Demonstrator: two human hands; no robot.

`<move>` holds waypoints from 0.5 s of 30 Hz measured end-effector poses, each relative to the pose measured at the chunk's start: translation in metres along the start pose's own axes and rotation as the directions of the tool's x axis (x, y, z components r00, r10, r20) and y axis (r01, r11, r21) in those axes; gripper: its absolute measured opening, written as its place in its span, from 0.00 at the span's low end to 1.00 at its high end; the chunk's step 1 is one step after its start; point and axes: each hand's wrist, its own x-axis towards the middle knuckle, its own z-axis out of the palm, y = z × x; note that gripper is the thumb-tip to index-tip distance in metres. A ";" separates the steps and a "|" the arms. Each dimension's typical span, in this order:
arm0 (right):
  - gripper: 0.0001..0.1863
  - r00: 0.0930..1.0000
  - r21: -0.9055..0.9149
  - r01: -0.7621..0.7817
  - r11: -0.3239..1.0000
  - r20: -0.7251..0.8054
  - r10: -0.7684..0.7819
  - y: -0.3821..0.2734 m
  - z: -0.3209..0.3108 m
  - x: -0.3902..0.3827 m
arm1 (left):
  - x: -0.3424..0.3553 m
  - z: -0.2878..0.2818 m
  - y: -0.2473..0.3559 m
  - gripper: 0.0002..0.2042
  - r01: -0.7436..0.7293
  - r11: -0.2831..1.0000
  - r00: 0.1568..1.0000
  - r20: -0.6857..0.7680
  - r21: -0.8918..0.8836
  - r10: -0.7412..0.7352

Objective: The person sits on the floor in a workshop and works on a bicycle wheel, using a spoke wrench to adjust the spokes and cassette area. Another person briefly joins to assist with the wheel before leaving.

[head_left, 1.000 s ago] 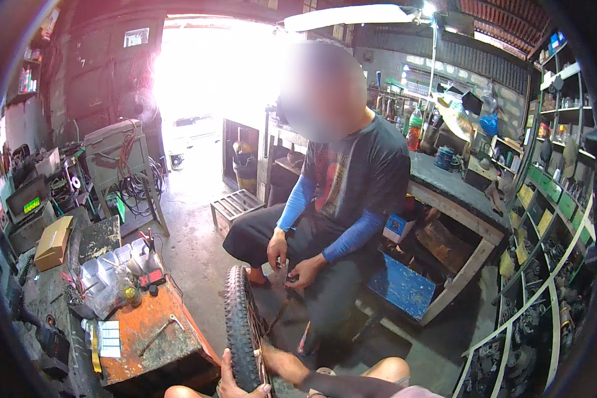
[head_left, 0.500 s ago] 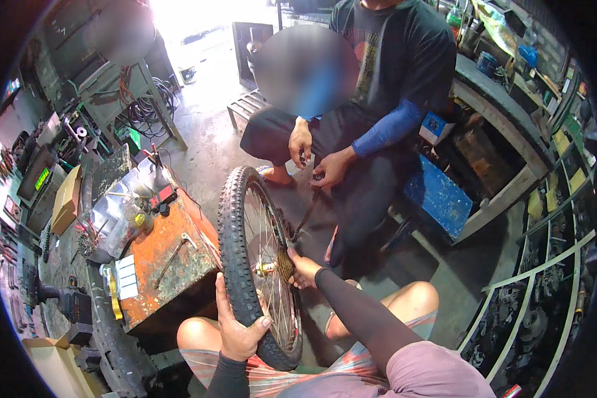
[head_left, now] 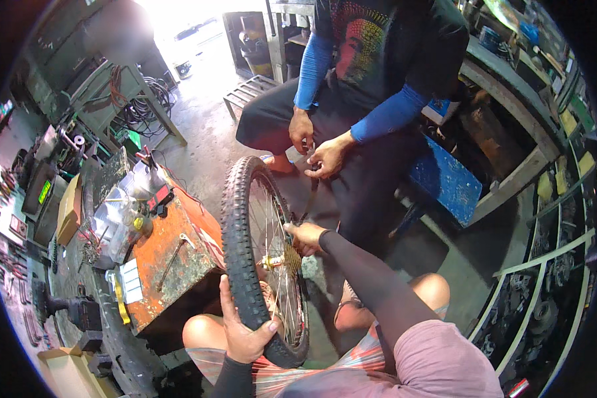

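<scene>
the person's left hand [head_left: 247, 337] is grasping the knobby tire [head_left: 236, 225] of a bicycle wheel [head_left: 270, 261], which is standing tilted in front of the person, just right of an orange desk [head_left: 154, 260]. the right hand [head_left: 306, 237] is reaching the cassette [head_left: 292, 259]; whether it is gripping, one cannot tell. a wrench [head_left: 172, 263] is lying on the desk. opposite, a co-worker [head_left: 371, 86] is sitting, both hands [head_left: 329, 158] working close together.
</scene>
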 end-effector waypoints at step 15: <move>0.27 0.738 -0.092 0.666 0.741 -0.062 -0.671 0.067 0.039 -0.057 | -0.004 -0.003 0.011 0.72 0.043 0.998 0.998 -0.044 -0.037 -0.045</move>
